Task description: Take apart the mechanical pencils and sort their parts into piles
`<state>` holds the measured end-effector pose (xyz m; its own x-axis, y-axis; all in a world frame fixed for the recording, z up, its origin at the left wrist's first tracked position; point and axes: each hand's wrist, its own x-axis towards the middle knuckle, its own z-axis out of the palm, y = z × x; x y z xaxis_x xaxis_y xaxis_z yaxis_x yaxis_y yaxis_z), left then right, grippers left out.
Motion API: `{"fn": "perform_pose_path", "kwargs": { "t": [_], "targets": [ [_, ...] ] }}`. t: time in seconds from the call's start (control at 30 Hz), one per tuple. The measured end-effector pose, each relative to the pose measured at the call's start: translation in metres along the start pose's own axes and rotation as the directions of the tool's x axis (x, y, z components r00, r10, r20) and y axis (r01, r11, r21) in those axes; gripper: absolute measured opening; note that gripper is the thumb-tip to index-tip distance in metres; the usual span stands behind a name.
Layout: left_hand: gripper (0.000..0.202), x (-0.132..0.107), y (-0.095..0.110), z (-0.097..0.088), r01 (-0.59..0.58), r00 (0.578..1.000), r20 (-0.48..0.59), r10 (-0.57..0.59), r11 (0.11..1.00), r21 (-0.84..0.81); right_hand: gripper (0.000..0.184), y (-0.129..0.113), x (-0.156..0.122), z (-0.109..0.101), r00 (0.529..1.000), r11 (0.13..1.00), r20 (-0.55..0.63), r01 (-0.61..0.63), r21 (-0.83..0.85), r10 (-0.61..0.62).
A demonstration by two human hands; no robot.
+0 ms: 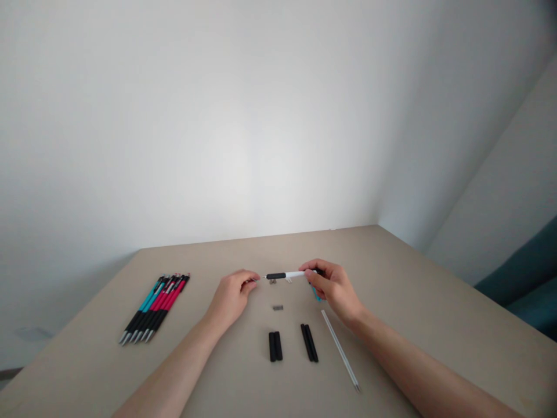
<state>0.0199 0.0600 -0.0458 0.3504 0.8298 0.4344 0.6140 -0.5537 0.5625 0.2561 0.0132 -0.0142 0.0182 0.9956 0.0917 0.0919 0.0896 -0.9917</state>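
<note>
My right hand [333, 287] is closed round the rear of a white pen barrel [296, 274]. A black grip [275, 276] covers its front part, and a thin point sticks out to the left. Facing that point, my left hand [235, 295] has its thumb and fingers pinched together. Something small and silvery shows between them, mostly hidden. A bright blue piece [316, 295] lies partly hidden under my right hand. Small metal pieces [272, 281] and small white pieces [289, 280] lie just below the pen.
Several blue and red pens with black grips [156, 307] lie in a row at the left. Nearer me are small grey pieces [278, 307], two thick black sleeves [275, 346], two thinner black tubes [309, 342] and white refills [342, 351]. A wall [261, 145] borders the table.
</note>
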Motion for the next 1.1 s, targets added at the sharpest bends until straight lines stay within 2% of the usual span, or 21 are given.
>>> {"fn": "perform_pose_path", "kwargs": {
  "t": [0.27, 0.5, 0.9, 1.1],
  "targets": [
    [0.03, 0.001, 0.008, 0.0, -0.167, 0.98, 0.119, 0.158, 0.983, 0.076, 0.028, -0.005, -0.001, 0.002, 1.0, 1.0, 0.001, -0.015, 0.011, 0.015],
    [0.01, 0.002, 0.007, 0.001, -0.035, 0.998, 0.043, 0.034, 0.999, 0.017, 0.027, -0.004, 0.0, 0.002, 1.0, 1.0, -0.015, -0.002, -0.011, 0.002],
    [0.018, 0.002, 0.009, 0.002, -0.106, 0.988, 0.113, 0.101, 0.994, 0.037, 0.025, -0.002, 0.0, 0.001, 1.0, 1.0, -0.011, 0.004, -0.014, -0.004],
    [0.018, 0.002, 0.009, 0.001, -0.107, 0.984, 0.153, 0.095, 0.991, 0.075, 0.025, -0.001, 0.0, 0.0, 1.0, 1.0, -0.011, 0.002, -0.015, -0.002]
  ]
}}
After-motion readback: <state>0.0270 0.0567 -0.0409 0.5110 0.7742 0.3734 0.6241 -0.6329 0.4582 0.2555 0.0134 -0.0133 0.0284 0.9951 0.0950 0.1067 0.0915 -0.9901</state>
